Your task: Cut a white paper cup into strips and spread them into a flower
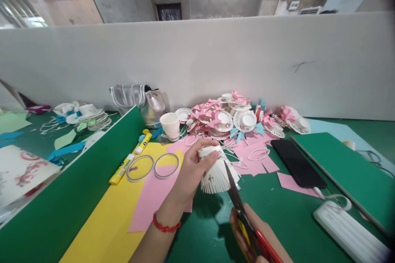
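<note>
My left hand (191,170) grips a white paper cup (216,172) held upside down above the green table; its wall is cut into several thin strips that fan outward. My right hand (249,234) holds red-and-yellow-handled scissors (239,201), the blades pointing up and touching the cup's fringed edge. A red cord bracelet circles my left wrist.
Pink paper (154,197) and yellow paper (105,222) lie to the left with two tape rings (166,165) and glue sticks (121,169). A whole cup (170,125), a silver bag (138,100) and a pile of finished cup flowers (234,117) sit behind. A black phone (298,163) and a white power strip (348,228) lie at the right.
</note>
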`<state>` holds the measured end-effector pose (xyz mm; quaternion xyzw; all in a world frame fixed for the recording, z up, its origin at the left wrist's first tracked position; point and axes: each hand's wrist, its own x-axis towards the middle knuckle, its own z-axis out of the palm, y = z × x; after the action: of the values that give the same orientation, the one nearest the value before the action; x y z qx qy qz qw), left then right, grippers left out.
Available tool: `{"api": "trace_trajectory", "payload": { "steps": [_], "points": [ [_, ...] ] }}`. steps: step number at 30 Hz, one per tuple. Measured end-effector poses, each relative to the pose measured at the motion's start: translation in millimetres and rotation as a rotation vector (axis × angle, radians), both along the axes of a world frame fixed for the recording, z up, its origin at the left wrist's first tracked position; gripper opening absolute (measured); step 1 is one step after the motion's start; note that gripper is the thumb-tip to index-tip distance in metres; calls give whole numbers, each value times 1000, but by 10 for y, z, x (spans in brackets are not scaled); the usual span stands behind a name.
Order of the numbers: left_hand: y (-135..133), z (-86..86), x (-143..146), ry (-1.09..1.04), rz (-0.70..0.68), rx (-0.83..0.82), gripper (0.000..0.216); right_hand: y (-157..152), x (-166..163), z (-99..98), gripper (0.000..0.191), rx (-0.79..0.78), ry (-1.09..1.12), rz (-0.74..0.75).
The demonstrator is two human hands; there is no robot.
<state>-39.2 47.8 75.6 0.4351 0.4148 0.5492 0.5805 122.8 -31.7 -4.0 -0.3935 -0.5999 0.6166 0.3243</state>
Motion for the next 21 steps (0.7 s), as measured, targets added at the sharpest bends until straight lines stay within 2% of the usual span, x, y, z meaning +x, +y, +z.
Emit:
{"api": "trace_trajectory", "payload": {
  "steps": [10,21],
  "points": [
    [-3,5,11,-73,18,-69,18,-8,13,54,73,81,-6,-52],
    [0,-27,36,-97,7,-105,25,-82,25,15,65,137,17,-90]
  ]
}}
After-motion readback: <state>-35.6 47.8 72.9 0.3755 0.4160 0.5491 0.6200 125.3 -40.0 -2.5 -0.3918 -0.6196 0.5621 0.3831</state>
